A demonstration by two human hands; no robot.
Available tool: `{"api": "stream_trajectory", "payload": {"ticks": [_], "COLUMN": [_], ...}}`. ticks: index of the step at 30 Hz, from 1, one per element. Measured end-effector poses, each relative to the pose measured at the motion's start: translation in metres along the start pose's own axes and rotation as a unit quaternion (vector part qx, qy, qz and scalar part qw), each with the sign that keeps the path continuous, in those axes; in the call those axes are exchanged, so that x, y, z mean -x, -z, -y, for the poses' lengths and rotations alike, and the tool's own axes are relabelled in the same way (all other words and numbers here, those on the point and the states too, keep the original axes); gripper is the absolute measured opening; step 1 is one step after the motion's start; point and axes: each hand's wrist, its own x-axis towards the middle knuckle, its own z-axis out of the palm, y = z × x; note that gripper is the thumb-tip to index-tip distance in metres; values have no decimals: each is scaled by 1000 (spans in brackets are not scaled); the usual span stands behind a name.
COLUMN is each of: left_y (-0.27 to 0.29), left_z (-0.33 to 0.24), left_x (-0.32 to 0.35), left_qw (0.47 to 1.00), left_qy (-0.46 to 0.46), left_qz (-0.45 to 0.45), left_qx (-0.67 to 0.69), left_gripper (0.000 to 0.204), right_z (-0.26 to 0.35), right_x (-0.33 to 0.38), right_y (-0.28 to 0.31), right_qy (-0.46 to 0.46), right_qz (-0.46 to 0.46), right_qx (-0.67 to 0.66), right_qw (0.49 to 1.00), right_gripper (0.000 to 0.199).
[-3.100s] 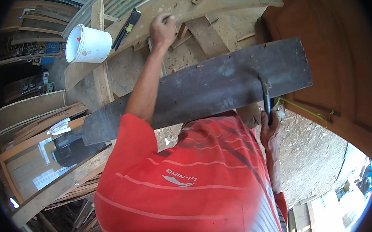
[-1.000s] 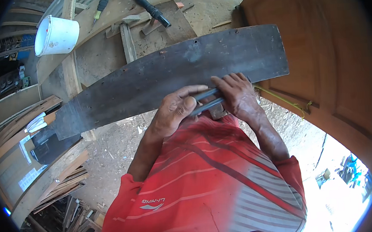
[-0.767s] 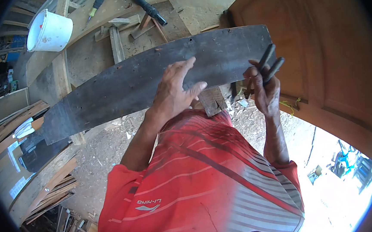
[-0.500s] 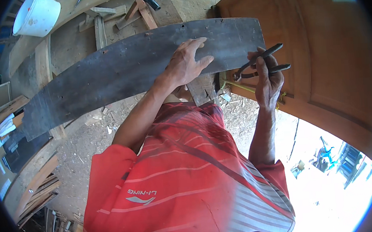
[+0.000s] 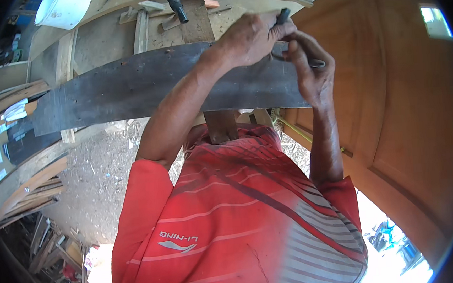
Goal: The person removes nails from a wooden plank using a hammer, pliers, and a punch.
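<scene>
A pair of pincers (image 5: pixel 316 63) is held over the right end of a long, dark, curved board (image 5: pixel 128 90). My left hand (image 5: pixel 253 38) is closed round one handle, whose dark tip sticks up past the fingers. My right hand (image 5: pixel 311 72) grips the other handle, its thumb raised. The jaws are mostly hidden between the hands, close to the board's upper edge, so I cannot tell whether they bite on anything. Small holes or nail heads dot that edge. Beneath the board, a wooden piece (image 5: pixel 221 126) juts toward my body.
A brown panelled wooden door or cabinet (image 5: pixel 407 102) stands close on the right. At the far left is a white bucket (image 5: pixel 63 11). A black tube-shaped tool (image 5: pixel 175 6) lies beyond the board. Timber offcuts (image 5: pixel 36 194) are piled at the left, above a floor littered with shavings.
My left hand has left the board's face and taken one handle of the pincers. My right hand has brought the pincers left and up over the board. The board now lies more level.
</scene>
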Motion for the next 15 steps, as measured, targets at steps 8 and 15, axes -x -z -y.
{"api": "stream_trajectory", "payload": {"ticks": [8, 15], "left_y": [3, 7], "left_z": [8, 9], "left_x": [-28, -35], "left_qw": [993, 994], "left_qy": [99, 102], "left_qz": [-42, -34], "left_qx": [-57, -14], "left_gripper": [48, 41], "right_z": [-7, -8], "right_x": [-38, -39], "right_y": [13, 16], "right_qy": [18, 7], "right_qz": [2, 14], "right_qx": [-44, -51], "right_qw": [999, 999], "right_gripper": [27, 28]}}
